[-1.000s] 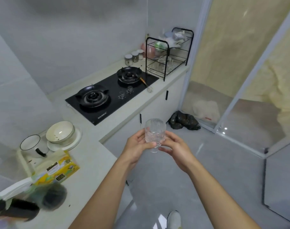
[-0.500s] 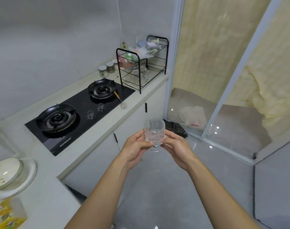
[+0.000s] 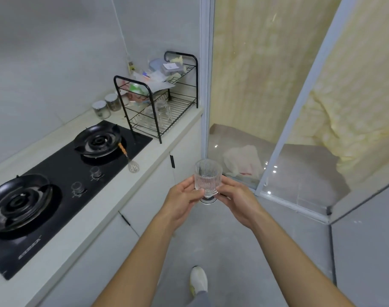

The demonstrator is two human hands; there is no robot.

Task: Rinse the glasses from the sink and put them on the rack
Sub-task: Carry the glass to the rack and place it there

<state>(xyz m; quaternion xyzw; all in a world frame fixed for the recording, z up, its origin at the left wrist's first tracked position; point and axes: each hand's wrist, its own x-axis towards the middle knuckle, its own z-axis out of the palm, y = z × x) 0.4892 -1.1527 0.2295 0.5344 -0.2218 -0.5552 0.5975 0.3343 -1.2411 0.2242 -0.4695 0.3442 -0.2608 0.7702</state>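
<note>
A clear ribbed glass (image 3: 208,177) with a short foot stands upright between both hands, above the floor in front of the counter. My left hand (image 3: 180,200) grips its left side and my right hand (image 3: 237,199) grips its right side near the base. The black two-tier wire rack (image 3: 160,120) stands at the far end of the counter. A few clear glasses (image 3: 158,111) sit on its lower shelf. The sink is out of view.
A black two-burner gas stove (image 3: 63,173) fills the counter to my left, with a small whisk (image 3: 131,163) at its edge. Two lidded jars (image 3: 106,106) stand beside the rack. Glass sliding doors (image 3: 277,129) close off the right. My shoe (image 3: 198,280) is on the grey floor.
I have walked along the counter toward the rack with the glass held in both hands. The bowls and mug by the sink have left the view; the rack is nearer.
</note>
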